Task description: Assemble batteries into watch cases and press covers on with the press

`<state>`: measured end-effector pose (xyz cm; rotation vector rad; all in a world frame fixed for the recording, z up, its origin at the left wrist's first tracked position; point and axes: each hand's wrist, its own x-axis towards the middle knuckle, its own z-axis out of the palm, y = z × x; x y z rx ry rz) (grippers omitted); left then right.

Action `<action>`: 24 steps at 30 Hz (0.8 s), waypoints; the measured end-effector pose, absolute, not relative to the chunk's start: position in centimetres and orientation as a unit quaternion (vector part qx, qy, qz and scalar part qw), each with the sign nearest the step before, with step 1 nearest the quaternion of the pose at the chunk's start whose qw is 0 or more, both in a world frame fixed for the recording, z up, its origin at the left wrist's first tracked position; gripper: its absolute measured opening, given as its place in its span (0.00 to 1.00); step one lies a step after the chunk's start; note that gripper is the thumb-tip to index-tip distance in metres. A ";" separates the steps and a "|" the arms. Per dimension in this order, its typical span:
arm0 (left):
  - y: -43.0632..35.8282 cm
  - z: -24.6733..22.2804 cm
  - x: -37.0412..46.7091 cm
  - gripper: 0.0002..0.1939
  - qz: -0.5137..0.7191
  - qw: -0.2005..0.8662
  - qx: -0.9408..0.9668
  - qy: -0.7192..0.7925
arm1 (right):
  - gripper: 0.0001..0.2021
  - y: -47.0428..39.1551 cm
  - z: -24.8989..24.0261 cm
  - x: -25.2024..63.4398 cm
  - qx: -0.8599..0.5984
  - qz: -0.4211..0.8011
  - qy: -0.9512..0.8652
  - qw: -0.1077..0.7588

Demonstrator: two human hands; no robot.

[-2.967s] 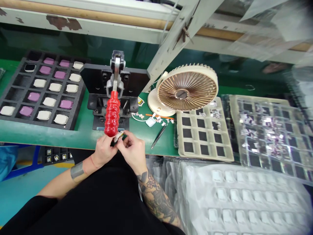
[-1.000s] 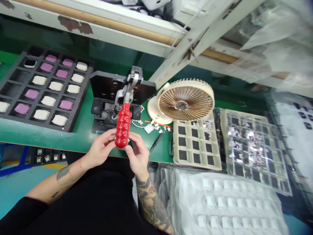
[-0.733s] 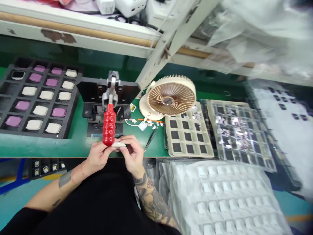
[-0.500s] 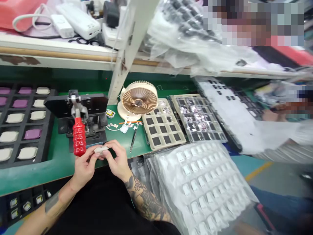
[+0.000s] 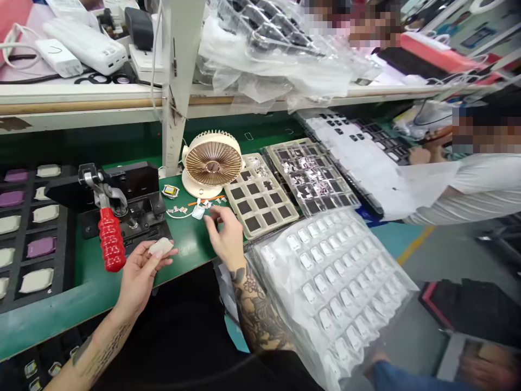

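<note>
My left hand [image 5: 140, 266] pinches a cream-white, rounded-rectangle plastic cover [image 5: 161, 246] between thumb and fingers, just over the bench's front edge. To its right, my right hand [image 5: 226, 233] is curled, its thumb and forefinger close together near a small translucent-white piece [image 5: 198, 212]. Whatever those fingers hold is hidden. Beside my left hand stands a black toggle-clamp press with a red grip [image 5: 111, 239]. Behind my hands lies a small white-framed part with a yellow centre [image 5: 170, 191].
A cream fan [image 5: 213, 165] stands behind the small pieces. Compartment trays [image 5: 260, 203] sit to its right, with a bagged tray of white parts [image 5: 337, 288] in front. On the left is a black tray [image 5: 65, 239] of white and purple covers. A co-worker's sleeve [image 5: 480, 184] shows at right.
My right hand has let go of the cover and moved right, to where the tweezers lay; they no longer show. My left hand keeps the cover. The view has turned right.
</note>
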<state>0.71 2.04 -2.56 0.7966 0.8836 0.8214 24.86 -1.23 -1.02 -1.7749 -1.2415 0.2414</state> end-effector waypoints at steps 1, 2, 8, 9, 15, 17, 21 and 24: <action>2.0 -2.5 0.3 0.18 0.374 0.745 0.375 0.406 | 0.08 -1.1 -0.9 26.2 -0.743 0.068 -0.503 0.437; 1.9 -2.6 0.0 0.18 0.372 0.735 0.392 0.410 | 0.09 -0.9 -0.8 27.6 -0.760 0.039 -0.501 0.412; 1.5 -3.6 -0.8 0.23 0.332 0.710 0.468 0.409 | 0.15 2.3 1.8 35.6 -0.880 -0.055 -0.390 0.266; 1.6 -3.6 -0.7 0.24 0.323 0.716 0.473 0.400 | 0.15 3.1 2.2 36.4 -0.890 -0.046 -0.379 0.250; 1.9 -2.6 -1.5 0.17 0.331 0.721 0.461 0.399 | 0.09 4.2 2.8 34.4 -0.867 0.051 -0.452 0.205; 2.0 -2.4 -2.1 0.18 0.346 0.712 0.447 0.417 | 0.10 3.3 2.2 33.2 -0.859 0.058 -0.471 0.191; 2.3 -2.9 -2.7 0.23 0.350 0.700 0.450 0.429 | 0.12 1.9 1.2 32.8 -0.873 0.012 -0.457 0.168; 2.5 -3.7 -2.4 0.21 0.371 0.672 0.472 0.433 | 0.14 1.9 1.3 34.3 -0.888 -0.015 -0.431 0.159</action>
